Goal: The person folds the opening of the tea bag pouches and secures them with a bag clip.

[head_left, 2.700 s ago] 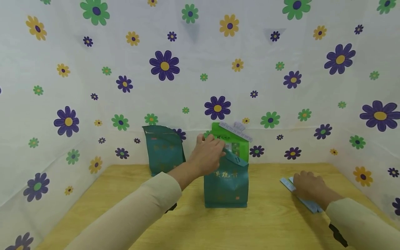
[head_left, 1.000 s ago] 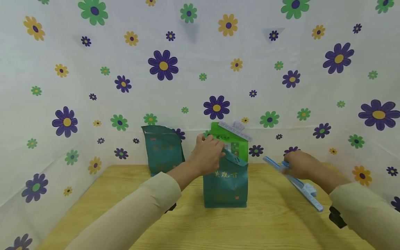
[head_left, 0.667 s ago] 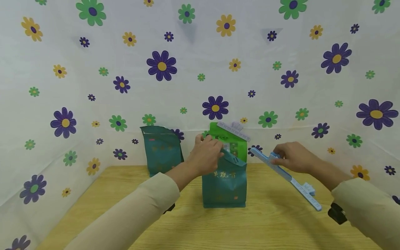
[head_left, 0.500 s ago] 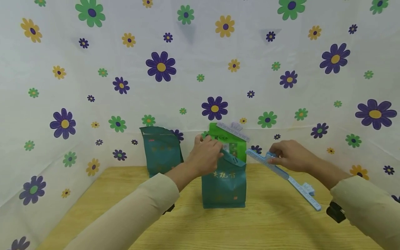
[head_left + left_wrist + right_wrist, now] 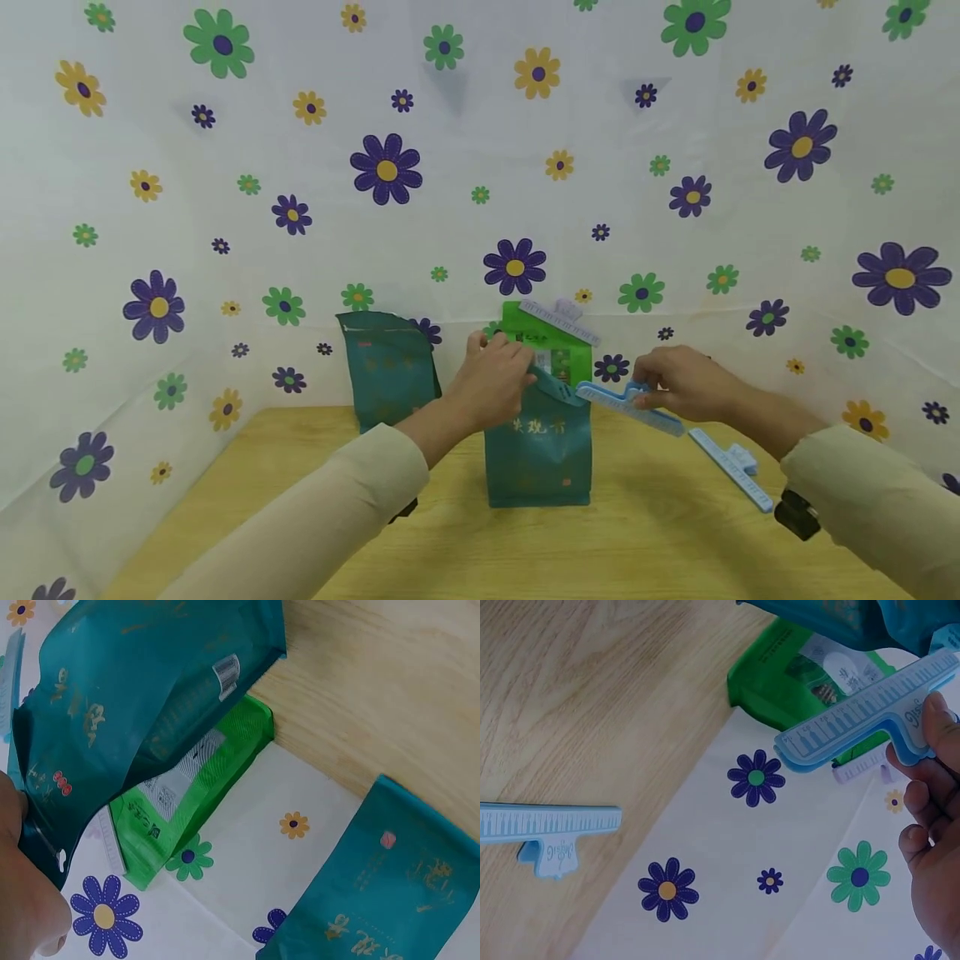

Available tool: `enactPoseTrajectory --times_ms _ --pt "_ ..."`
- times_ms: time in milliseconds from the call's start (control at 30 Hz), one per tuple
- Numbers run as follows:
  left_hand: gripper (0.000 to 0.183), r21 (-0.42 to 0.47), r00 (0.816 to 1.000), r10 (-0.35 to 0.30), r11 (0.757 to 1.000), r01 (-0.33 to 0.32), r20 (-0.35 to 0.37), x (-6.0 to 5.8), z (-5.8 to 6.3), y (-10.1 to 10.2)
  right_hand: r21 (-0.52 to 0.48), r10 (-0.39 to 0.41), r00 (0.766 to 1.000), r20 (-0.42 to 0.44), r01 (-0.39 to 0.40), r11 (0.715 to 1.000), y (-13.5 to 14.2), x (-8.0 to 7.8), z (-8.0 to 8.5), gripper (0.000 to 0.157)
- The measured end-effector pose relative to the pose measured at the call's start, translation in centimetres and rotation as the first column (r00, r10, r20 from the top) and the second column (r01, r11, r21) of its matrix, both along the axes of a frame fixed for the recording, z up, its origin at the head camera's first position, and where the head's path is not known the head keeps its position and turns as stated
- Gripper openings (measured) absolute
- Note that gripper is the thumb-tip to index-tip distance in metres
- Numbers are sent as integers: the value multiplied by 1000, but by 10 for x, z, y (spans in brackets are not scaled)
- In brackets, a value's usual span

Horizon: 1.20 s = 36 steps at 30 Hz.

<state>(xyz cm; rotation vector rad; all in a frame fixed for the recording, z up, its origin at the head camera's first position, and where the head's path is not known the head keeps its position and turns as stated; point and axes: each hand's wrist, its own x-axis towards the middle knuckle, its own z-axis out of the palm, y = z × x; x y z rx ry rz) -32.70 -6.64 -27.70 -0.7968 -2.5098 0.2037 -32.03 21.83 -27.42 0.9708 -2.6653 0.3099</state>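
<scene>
A teal tea bag (image 5: 538, 458) with gold lettering stands upright at mid-table, its top folded over toward the front. My left hand (image 5: 491, 379) grips the folded top at its left end; in the left wrist view the fingers (image 5: 30, 877) close on the bag's upper corner. My right hand (image 5: 686, 383) pinches a light blue bag clip (image 5: 870, 709) by its handle, thumb on one side and fingers on the other. The clip's left end is right at the right end of the fold. A second light blue clip (image 5: 731, 469) lies on the table below the right hand.
Behind the teal bag stands a green bag (image 5: 577, 367) with a pale purple clip (image 5: 558, 322) slanted across its top. Another teal bag (image 5: 390, 367) stands back left. A white flowered cloth (image 5: 450, 217) encloses the wooden table (image 5: 300, 467) at back and sides.
My right hand has picked up one blue clip from the table and carried it left to the teal bag's fold, leaving the other clip lying there. My left hand keeps its grip.
</scene>
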Motion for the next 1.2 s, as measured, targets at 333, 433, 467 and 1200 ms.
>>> enactPoseTrajectory --times_ms 333,433,467,1200 --pt "22 -10 1000 8 1000 -8 -28 3 -5 0 -26 1 1000 -29 -2 1000 -16 -1 -5 15" --pt "24 -13 1000 5 1000 -6 -20 3 -5 -1 -23 3 999 -54 -5 1000 -20 -2 -4 15" --pt "25 -9 1000 2 1000 -2 -20 3 -5 -2 -23 3 998 -64 -4 1000 -21 -2 -3 16" --pt "35 103 997 -72 992 73 -13 3 -6 -3 -89 47 994 -94 -55 994 -48 -6 7 19"
